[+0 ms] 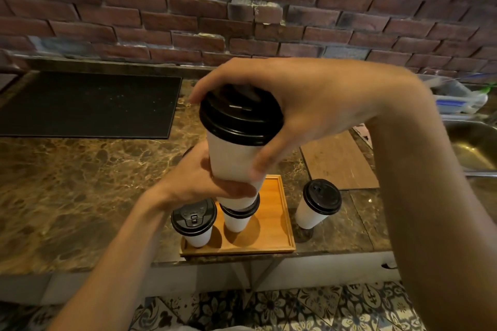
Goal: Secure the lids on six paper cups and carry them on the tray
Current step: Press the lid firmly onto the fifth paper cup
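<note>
I hold a white paper cup (231, 158) with a black lid (240, 115) up above the counter. My left hand (199, 183) grips the cup's lower part. My right hand (290, 110) curls over the lid, fingers on its far rim and thumb down the cup's side. Below, a wooden tray (271, 223) carries two lidded cups: one at its front left (194, 223) and one behind it (238, 216), partly hidden by the held cup. Another lidded cup (317, 203) stands on the counter right of the tray.
The tray sits near the front edge of a brown marble counter (80, 183). A black mat (88, 105) lies at the back left, a wooden board (338, 161) at the right, a metal sink (473, 148) beyond it. A brick wall rises behind.
</note>
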Demonstrator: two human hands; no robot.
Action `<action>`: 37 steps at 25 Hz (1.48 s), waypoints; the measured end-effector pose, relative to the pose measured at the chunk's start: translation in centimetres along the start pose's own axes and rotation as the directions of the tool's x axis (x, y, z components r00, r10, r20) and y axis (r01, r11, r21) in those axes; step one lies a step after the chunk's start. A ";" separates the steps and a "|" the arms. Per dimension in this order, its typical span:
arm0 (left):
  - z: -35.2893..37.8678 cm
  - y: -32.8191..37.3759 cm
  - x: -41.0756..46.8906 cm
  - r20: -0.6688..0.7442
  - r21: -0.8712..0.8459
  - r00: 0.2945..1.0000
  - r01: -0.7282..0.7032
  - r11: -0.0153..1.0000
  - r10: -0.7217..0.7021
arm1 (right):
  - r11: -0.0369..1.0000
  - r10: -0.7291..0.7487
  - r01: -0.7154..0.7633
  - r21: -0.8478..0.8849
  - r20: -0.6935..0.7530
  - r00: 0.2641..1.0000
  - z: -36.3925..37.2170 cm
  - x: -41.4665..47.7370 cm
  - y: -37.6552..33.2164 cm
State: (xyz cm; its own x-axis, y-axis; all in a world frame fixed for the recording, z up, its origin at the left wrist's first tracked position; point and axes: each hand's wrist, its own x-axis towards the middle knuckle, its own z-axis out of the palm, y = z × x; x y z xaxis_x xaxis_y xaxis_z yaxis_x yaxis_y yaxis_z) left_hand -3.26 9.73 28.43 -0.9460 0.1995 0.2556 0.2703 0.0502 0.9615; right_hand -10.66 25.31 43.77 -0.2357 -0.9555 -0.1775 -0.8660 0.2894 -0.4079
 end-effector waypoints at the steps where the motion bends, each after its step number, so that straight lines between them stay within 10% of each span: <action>1: 0.4 0.1 0.0 -0.028 -0.004 0.999 -0.018 1.000 0.018 | 0.999 0.033 -0.032 0.031 -0.024 0.999 0.3 0.1 -0.2; 6: 2.4 0.4 0.9 -0.364 0.044 0.929 -0.058 0.997 0.070 | 0.965 0.259 -0.225 0.133 -0.602 0.755 3.0 2.3 -1.1; 10: 2.8 0.6 1.8 -0.536 0.161 0.840 0.000 0.987 0.087 | 0.894 0.389 -0.427 0.139 -0.715 0.581 3.8 3.8 -0.9; 17: 2.9 1.8 2.3 -0.485 0.186 0.866 -0.029 0.982 0.118 | 0.974 0.209 -0.206 0.093 -0.714 0.668 1.9 2.9 -0.1; 27: 1.3 3.1 2.4 0.114 -0.244 0.980 -0.130 0.961 0.162 | 0.871 -0.361 0.438 0.223 -0.314 0.878 -2.4 -0.4 0.8; 32: 1.5 3.3 2.5 -0.115 -0.150 0.983 -0.157 0.976 0.140 | 0.984 -0.043 0.135 0.120 -0.570 0.821 -0.7 0.0 -1.3; 37: 2.7 3.2 2.9 -0.423 0.009 0.894 -0.162 0.987 0.150 | 0.937 0.246 -0.349 0.030 -0.766 0.595 1.3 3.3 -2.8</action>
State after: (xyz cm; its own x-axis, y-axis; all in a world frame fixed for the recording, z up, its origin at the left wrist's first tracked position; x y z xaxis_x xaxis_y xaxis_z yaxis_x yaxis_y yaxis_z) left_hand -4.63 13.11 31.99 -0.8805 -0.2279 0.4155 0.4212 0.0257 0.9066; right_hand -8.45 21.42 43.17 -0.6907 -0.5410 0.4798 -0.7157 0.6061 -0.3470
